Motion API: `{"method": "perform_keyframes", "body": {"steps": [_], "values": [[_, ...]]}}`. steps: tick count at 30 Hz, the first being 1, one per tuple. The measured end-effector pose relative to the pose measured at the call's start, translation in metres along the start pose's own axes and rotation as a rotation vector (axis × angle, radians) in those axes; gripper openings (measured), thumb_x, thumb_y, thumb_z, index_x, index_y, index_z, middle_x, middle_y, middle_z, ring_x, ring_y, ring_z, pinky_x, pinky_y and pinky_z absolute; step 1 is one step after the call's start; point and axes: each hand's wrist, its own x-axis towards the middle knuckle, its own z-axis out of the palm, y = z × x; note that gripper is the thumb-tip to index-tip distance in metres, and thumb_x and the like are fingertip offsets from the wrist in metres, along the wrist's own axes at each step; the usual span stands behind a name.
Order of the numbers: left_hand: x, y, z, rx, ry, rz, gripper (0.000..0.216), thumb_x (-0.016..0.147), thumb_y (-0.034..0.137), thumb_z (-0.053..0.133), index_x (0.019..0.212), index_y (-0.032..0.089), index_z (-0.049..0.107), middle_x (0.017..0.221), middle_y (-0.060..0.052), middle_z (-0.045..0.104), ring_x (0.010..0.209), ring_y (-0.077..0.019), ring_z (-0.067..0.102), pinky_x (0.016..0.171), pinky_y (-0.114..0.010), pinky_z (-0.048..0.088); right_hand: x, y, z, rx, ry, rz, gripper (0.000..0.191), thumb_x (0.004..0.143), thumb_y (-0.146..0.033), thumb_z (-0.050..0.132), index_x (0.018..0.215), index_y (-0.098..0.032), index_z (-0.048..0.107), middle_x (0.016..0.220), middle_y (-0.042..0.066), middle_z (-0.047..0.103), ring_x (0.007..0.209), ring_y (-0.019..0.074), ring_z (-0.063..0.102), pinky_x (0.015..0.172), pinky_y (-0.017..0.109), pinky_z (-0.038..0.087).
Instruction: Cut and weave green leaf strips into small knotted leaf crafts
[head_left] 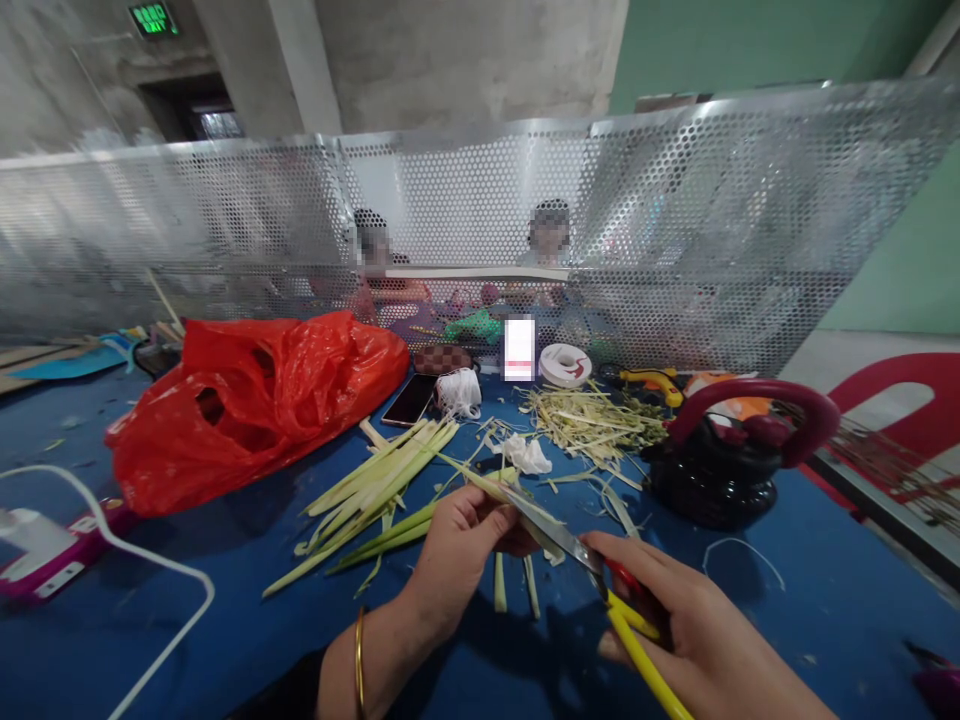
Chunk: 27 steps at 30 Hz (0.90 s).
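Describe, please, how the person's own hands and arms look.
The left hand is ungloved; a thin gold bangle circles that forearm, with a black sleeve farther up. The right hand is ungloved too, with no sleeve or bracelet in view.

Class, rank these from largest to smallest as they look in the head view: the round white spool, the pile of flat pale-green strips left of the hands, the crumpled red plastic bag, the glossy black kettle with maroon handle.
1. Red bag
2. Black kettle and pale-green strips: too alike to rank
3. White spool
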Motion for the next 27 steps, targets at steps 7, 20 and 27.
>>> {"method": "perform_keyframes", "body": {"steps": [7, 20, 27], "values": [[0.0, 0.0, 0.001, 0.004, -0.015, 0.003, 0.031, 0.073, 0.043, 0.075, 0.079, 0.013, 0.069, 0.069, -0.006, 0.072, 0.057, -0.0137, 0.064, 0.062, -0.026, 0.053, -0.001, -0.001, -0.001, 0.015, 0.012, -0.048, 0.049, 0.081, -0.03, 0.064, 0.13, -0.021, 0.059, 0.091, 0.008, 0.069, 0.08, 0.0207, 0.068, 0.069, 0.027, 0.059], [0.001, 0.001, -0.002, 0.003, -0.013, -0.041, 0.024, 0.072, 0.034, 0.074, 0.082, 0.012, 0.068, 0.071, -0.006, 0.072, 0.059, -0.0138, 0.065, 0.064, -0.026, 0.053, -0.002, 0.011, 0.005, 0.039, 0.016, -0.108, 0.046, 0.083, -0.024, 0.061, 0.129, -0.019, 0.059, 0.087, 0.007, 0.069, 0.068, 0.0167, 0.066, 0.063, 0.025, 0.058], [0.001, -0.002, -0.002, 0.039, -0.045, -0.066, 0.021, 0.074, 0.034, 0.072, 0.076, 0.013, 0.066, 0.069, -0.006, 0.071, 0.062, -0.0146, 0.065, 0.064, -0.026, 0.052, 0.002, 0.022, 0.006, -0.062, 0.232, -0.073, 0.042, 0.08, -0.036, 0.066, 0.119, -0.02, 0.064, 0.103, 0.01, 0.073, 0.085, 0.0229, 0.071, 0.073, 0.028, 0.059]]}}
